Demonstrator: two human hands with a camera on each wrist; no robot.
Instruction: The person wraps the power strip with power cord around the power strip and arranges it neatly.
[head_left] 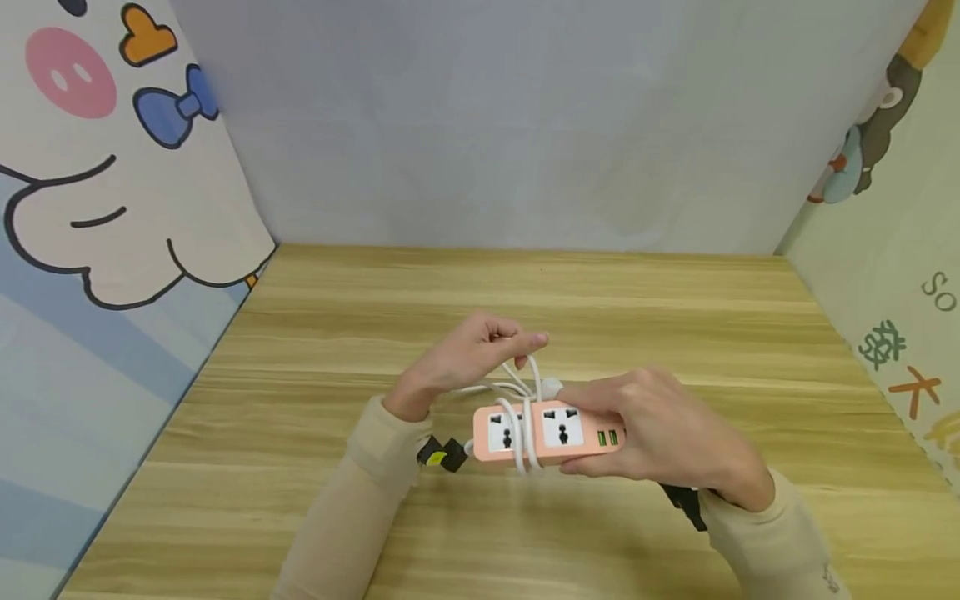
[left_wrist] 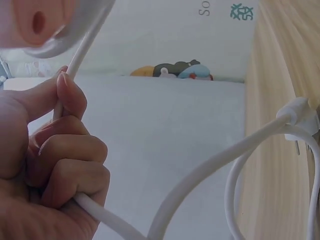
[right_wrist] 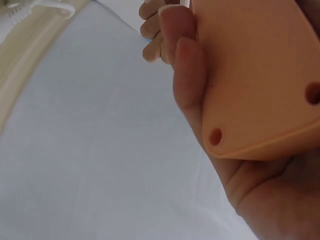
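A pink power strip (head_left: 555, 450) with white sockets and two green USB ports is held up over the table. My right hand (head_left: 660, 425) grips its right end; in the right wrist view the fingers wrap the strip's plain underside (right_wrist: 255, 75). White cord (head_left: 528, 433) loops around the strip's left half. Above the strip, my left hand (head_left: 480, 350) pinches the cord between thumb and forefinger, and its other fingers curl over the cord (left_wrist: 82, 47) in the left wrist view. The white plug (left_wrist: 299, 117) hangs on loose cord, its pin visible; behind the strip it shows partly (head_left: 551, 387).
A wood-grain table (head_left: 360, 300) lies beneath both hands. A pale wall panel (head_left: 495, 125) stands at the back, with cartoon-printed panels on the left (head_left: 172, 192) and right (head_left: 885, 275). Black wrist straps (head_left: 442, 454) show near the sleeves.
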